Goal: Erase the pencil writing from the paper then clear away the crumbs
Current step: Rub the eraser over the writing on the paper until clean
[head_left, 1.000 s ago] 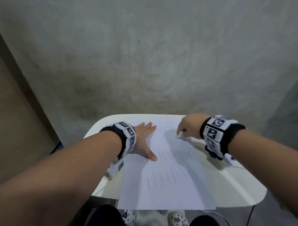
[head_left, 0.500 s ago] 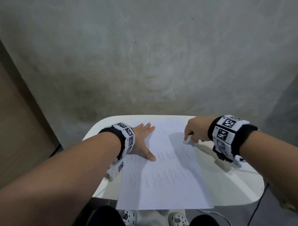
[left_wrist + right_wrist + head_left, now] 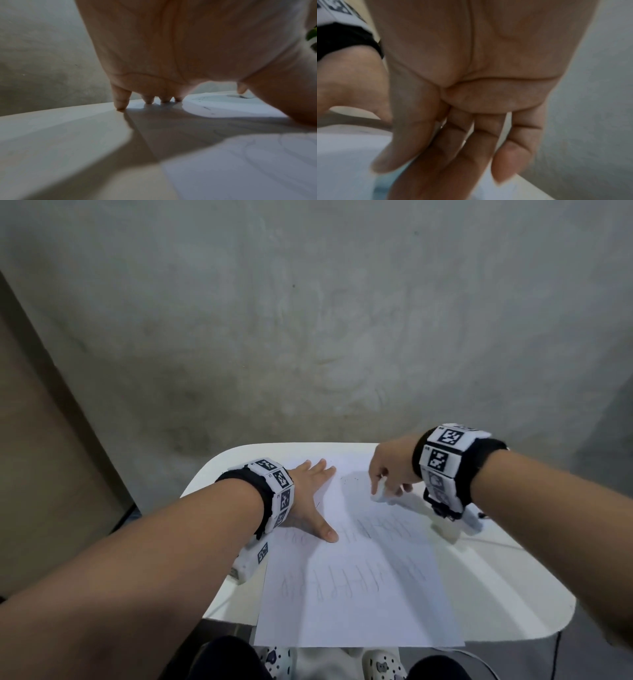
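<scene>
A white sheet of paper (image 3: 359, 604) lies on a white table (image 3: 496, 594) with two faint rows of pencil writing (image 3: 352, 578). My left hand (image 3: 310, 501) lies flat on the sheet's upper left edge, and its fingertips (image 3: 121, 104) press down. My right hand (image 3: 394, 470) pinches a small white eraser (image 3: 377, 493) against the paper's upper right part, above the upper row. Dark eraser crumbs (image 3: 349, 479) dot the paper between the hands. In the right wrist view the thumb and fingers (image 3: 471, 142) hide the eraser.
A grey concrete wall (image 3: 308, 337) rises close behind the table's far edge. The paper's near end overhangs the front edge, above my knees and white shoes (image 3: 380, 666). A thin cable (image 3: 496, 546) runs across the bare table surface at the right.
My right hand slid the eraser to the right and then back left across the top of the paper. The left hand has stayed flat in place.
</scene>
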